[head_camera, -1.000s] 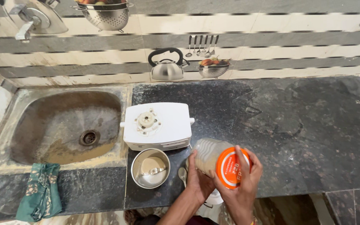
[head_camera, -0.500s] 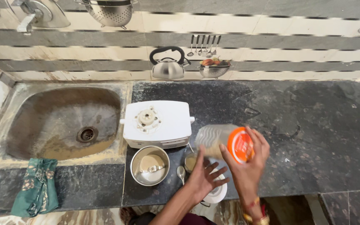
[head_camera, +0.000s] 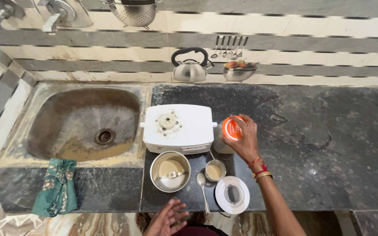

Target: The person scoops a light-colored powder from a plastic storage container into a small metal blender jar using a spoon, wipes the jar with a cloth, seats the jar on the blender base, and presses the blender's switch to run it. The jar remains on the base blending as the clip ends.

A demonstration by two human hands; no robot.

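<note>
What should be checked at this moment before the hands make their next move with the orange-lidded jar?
1. Right hand on the jar's orange lid: ok, fingers over the top.
2. Jar upright on the dark counter, beside the white mixer base: ok.
3. Lid fully closed: cannot tell.
4. Left hand free: ok, open, holding nothing.
5. Steel grinder jar open, with contents inside: ok.
6. Small steel cup, spoon and white lid apart from the jar: ok.
</note>
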